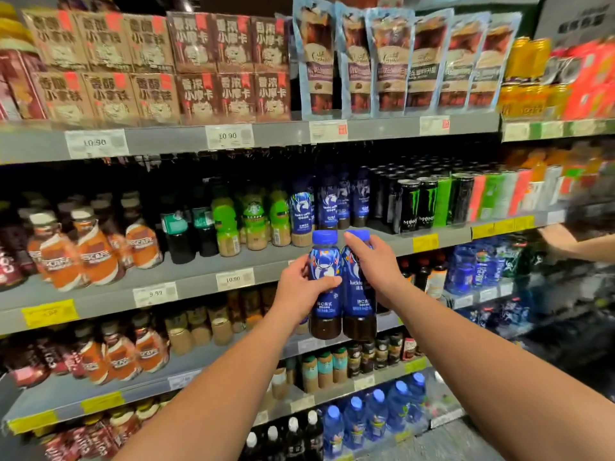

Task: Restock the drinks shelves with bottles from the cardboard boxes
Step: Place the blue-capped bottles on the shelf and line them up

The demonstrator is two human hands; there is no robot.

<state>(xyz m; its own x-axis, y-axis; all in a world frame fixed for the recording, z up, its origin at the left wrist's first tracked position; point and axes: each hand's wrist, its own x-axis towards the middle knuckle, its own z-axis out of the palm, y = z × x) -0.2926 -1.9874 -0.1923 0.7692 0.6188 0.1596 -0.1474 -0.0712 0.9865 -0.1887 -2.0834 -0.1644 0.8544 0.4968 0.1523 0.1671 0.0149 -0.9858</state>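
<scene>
I hold two blue-labelled coffee bottles with blue caps upright, side by side, in front of the drinks shelves. My left hand (299,291) grips the left bottle (324,294) around its middle. My right hand (374,264) wraps the right bottle (357,304) near its shoulder and cap. Both bottles hang just below the edge of the middle shelf (199,271), where matching blue bottles (336,201) stand in rows. No cardboard box is in view.
On the same shelf stand orange-labelled bottles (96,251) at left, green-capped bottles (253,221) and black cans (419,204) at right. Boxes and pouches fill the top shelf. Another person's arm (565,242) reaches toward the shelf at the right edge.
</scene>
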